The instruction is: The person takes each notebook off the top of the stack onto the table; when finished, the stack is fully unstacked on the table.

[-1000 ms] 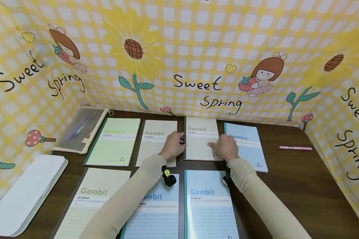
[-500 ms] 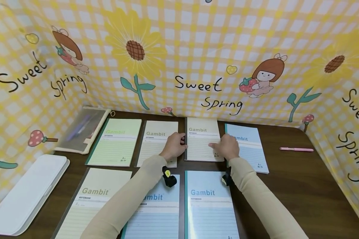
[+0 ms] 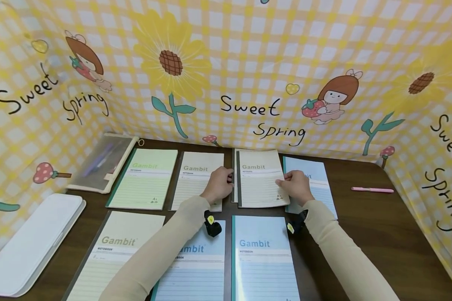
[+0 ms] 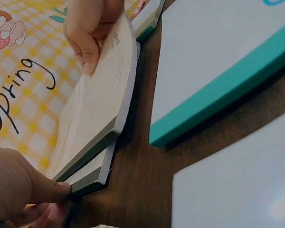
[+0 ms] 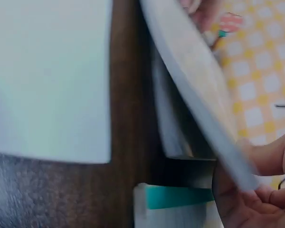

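My right hand [image 3: 296, 186] pinches the right edge of a cream Gambit notebook [image 3: 261, 177] between thumb and fingers. That notebook is raised and tilted, its right side bent upward in the left wrist view. Beneath it lies a second cream notebook [image 4: 92, 178], mostly hidden, its dark spine showing at the left. At that spine my left hand [image 3: 218, 184] holds on with curled fingers, the thumb [image 4: 50, 190] against the spine end. A blue notebook [image 3: 320, 188] lies partly behind my right hand, and another cream notebook [image 3: 196, 161] is under my left wrist.
A green notebook [image 3: 147, 179] and a mesh pencil pouch [image 3: 101, 163] lie at the back left. Nearer are a cream notebook [image 3: 120, 246], two blue notebooks [image 3: 263, 259] and a white case [image 3: 34, 242]. A pink pen [image 3: 373, 190] lies at the right; a patterned cloth [image 3: 248, 62] borders the table.
My right hand has lifted the top cream notebook and shifted it right and nearer, uncovering the spine of the one beneath. My left hand has stayed in place.
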### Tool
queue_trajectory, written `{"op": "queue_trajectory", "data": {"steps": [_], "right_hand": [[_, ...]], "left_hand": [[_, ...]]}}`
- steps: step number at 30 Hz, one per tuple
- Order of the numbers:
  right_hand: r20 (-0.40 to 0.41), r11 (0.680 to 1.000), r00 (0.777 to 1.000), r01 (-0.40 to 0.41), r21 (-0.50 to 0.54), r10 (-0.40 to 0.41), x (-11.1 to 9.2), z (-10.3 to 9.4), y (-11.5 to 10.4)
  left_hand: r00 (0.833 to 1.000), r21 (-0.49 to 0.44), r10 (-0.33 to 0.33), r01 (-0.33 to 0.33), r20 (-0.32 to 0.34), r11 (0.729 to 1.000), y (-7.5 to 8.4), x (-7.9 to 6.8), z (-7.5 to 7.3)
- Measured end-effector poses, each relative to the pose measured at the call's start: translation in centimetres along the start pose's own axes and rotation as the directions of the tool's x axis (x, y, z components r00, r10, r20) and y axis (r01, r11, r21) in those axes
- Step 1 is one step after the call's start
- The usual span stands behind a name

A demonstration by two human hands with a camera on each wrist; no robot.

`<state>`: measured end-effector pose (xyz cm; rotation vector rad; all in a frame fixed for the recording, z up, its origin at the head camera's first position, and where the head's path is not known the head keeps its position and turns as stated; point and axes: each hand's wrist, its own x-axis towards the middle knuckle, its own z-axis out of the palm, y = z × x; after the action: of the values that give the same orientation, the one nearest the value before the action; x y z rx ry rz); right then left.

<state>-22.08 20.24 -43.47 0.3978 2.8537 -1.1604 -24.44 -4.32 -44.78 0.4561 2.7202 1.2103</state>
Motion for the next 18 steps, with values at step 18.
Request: {"op": "queue_trajectory", "data": {"steps": [18], "right_hand": [[0.168, 0.884, 0.979, -0.178, 0.433, 0.115, -7.9, -6.6, 5.7]], "left_hand": [[1.000, 0.001, -0.029, 0.029, 0.003, 1.000, -0.5, 0.1, 0.4]]}}
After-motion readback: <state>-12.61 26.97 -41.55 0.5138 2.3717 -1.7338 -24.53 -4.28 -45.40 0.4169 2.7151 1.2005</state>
